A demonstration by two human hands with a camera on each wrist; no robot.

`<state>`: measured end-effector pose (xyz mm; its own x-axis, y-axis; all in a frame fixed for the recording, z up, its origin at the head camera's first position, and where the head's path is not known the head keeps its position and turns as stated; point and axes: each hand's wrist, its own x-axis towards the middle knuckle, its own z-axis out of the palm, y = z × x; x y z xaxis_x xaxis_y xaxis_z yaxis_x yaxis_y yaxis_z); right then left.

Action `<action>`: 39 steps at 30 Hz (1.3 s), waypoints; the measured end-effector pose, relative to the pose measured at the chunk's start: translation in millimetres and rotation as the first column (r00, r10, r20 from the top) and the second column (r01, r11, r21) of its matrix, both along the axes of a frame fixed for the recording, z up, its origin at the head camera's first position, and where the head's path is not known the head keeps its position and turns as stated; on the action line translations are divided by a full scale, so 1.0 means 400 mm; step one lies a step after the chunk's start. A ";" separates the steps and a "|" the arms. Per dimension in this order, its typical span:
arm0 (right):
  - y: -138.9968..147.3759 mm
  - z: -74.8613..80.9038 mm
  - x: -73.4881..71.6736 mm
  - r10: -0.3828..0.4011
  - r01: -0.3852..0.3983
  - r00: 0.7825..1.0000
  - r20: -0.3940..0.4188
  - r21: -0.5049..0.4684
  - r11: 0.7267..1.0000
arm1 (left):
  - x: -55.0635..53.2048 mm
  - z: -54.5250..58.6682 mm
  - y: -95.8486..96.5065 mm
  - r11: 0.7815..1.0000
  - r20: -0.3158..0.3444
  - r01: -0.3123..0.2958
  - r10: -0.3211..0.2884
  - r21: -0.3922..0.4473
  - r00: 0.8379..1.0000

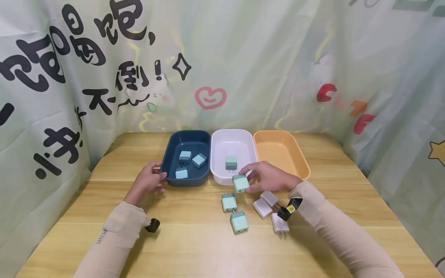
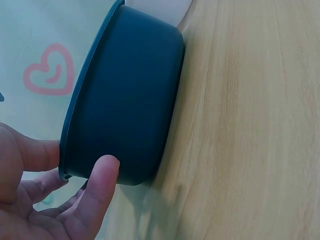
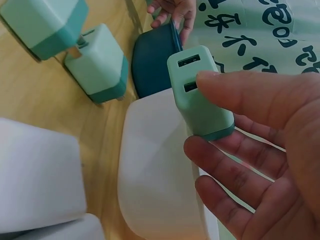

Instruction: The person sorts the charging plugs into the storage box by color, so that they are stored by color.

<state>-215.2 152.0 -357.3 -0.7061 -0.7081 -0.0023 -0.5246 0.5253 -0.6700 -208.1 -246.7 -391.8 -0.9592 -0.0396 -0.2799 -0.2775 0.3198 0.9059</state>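
Note:
My right hand [image 1: 265,175] pinches a mint-green charger plug [image 3: 200,92] by its body, two dark ports showing beside the thumb. It is held at the near edge of the white bin [image 1: 222,178]. Inside that bin lies another green charger plug [image 1: 231,162]. My left hand [image 1: 147,179] holds the dark blue bin [image 2: 125,95] at its near left corner, a fingertip [image 2: 106,167] against the outer wall. Several light-blue charger plugs [image 1: 199,160] lie in the blue bin. Two green charger plugs [image 1: 239,222] rest on the table in front of the bins.
Right of the white bin stands an orange bin [image 1: 278,148], the three side by side. White charger plugs [image 1: 262,207] lie near the right wrist on the wooden table [image 1: 187,239]. A printed curtain [image 1: 260,77] hangs behind.

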 end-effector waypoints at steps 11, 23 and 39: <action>-0.004 0.011 -0.045 -0.060 0.060 0.998 -0.008 -0.035 0.998 | -0.004 -0.003 -0.001 1.000 -0.007 0.003 -0.003 0.005 1.000; -0.012 0.022 -0.098 -0.146 0.146 0.989 0.007 -0.026 0.989 | -0.004 -0.004 -0.002 1.000 -0.004 0.003 -0.003 -0.007 1.000; -0.007 0.011 -0.183 -0.224 0.226 0.973 0.051 -0.019 0.974 | 0.000 -0.003 0.000 1.000 0.001 0.001 -0.001 0.000 1.000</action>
